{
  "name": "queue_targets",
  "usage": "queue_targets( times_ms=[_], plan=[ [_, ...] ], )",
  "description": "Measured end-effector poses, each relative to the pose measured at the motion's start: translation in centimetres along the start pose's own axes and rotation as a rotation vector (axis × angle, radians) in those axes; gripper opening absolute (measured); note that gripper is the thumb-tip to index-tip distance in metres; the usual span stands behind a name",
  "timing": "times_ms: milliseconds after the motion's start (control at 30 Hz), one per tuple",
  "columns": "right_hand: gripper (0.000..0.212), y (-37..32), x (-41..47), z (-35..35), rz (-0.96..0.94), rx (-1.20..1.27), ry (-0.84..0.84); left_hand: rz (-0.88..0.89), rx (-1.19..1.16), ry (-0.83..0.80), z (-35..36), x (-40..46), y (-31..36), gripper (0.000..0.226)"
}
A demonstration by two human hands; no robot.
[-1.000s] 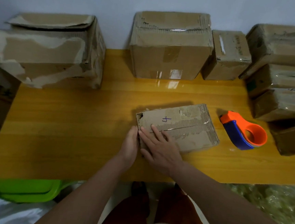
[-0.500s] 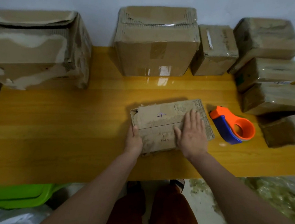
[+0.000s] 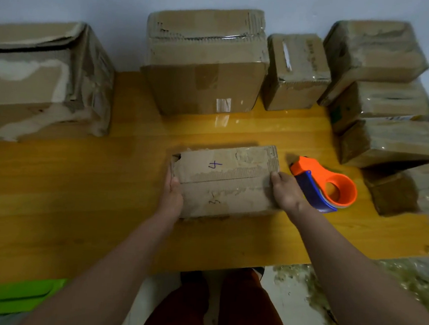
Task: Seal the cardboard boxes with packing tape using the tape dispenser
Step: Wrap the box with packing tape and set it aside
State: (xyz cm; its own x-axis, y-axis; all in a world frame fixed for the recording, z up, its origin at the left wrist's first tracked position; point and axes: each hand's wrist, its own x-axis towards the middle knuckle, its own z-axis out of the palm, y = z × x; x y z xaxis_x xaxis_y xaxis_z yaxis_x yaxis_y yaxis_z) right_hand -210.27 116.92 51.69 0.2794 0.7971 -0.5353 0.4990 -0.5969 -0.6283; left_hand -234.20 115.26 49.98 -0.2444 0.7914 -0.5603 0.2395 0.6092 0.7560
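Observation:
A small worn cardboard box (image 3: pixel 226 180) with "4" written on its top lies in the middle of the yellow wooden table (image 3: pixel 76 189). My left hand (image 3: pixel 173 193) grips its left end, thumb on the top edge. My right hand (image 3: pixel 284 191) grips its right end, fingers wrapped over the side. The orange and blue tape dispenser (image 3: pixel 324 187) lies on the table just right of my right hand, untouched.
A large torn box (image 3: pixel 41 80) stands at the back left, a big taped box (image 3: pixel 204 60) at the back centre and a smaller box (image 3: pixel 295 71) beside it. Several boxes (image 3: pixel 391 120) are stacked at the right. A green bin (image 3: pixel 7 296) sits below the table's near edge.
My right hand slid from the left of the box top across to its right end and now grips it. My left hand stayed at the left end.

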Motion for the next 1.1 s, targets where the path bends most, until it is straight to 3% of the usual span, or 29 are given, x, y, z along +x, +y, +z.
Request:
queue_targets(
  times_ms=[133, 233, 333, 433, 533, 700, 767, 833, 1000, 1100],
  plan=[
    [0.051, 0.6, -1.5, 1.6, 0.140, -0.143, -0.074, 0.089, 0.445, 0.004, -2.1, 4.6, 4.9, 0.049],
    [0.051, 0.6, -2.1, 1.4, -0.038, -0.162, 0.175, 0.338, 0.791, 0.160, -0.2, 3.1, 6.1, 0.061],
    [0.048, -0.7, -0.8, 0.1, -0.270, -0.241, 0.205, 0.520, 1.082, -0.027, 4.9, -2.0, 3.3, 0.087],
    [0.032, -1.1, -0.2, 0.2, -0.281, -0.395, 0.121, 0.457, 1.240, -0.130, 8.4, -5.5, 0.3, 0.127],
    [0.030, 0.5, -1.9, 0.9, -0.248, -0.447, 0.152, 0.499, 1.349, -0.153, 8.3, -5.8, -0.4, 0.141],
    [0.028, 2.3, -5.0, 2.2, -0.223, -0.338, 0.096, 0.920, 1.461, -0.410, 3.4, -2.9, -0.5, 0.111],
    [0.026, 1.7, -5.2, 3.0, -0.237, -0.293, 0.026, 0.994, 1.441, -0.434, 1.4, -1.6, -0.2, 0.103],
    [0.023, 0.7, -5.0, 3.6, -0.257, -0.265, -0.022, 1.013, 1.437, -0.412, 0.5, -0.8, -0.1, 0.103],
    [0.015, -1.1, -3.5, 3.5, -0.265, -0.202, -0.046, 0.946, 1.428, -0.283, 1.3, -0.3, 0.7, 0.069],
    [0.018, -1.6, -2.7, 3.0, -0.265, -0.219, -0.047, 0.928, 1.493, -0.217, 1.9, 0.2, 1.0, 0.068]
  ],
)
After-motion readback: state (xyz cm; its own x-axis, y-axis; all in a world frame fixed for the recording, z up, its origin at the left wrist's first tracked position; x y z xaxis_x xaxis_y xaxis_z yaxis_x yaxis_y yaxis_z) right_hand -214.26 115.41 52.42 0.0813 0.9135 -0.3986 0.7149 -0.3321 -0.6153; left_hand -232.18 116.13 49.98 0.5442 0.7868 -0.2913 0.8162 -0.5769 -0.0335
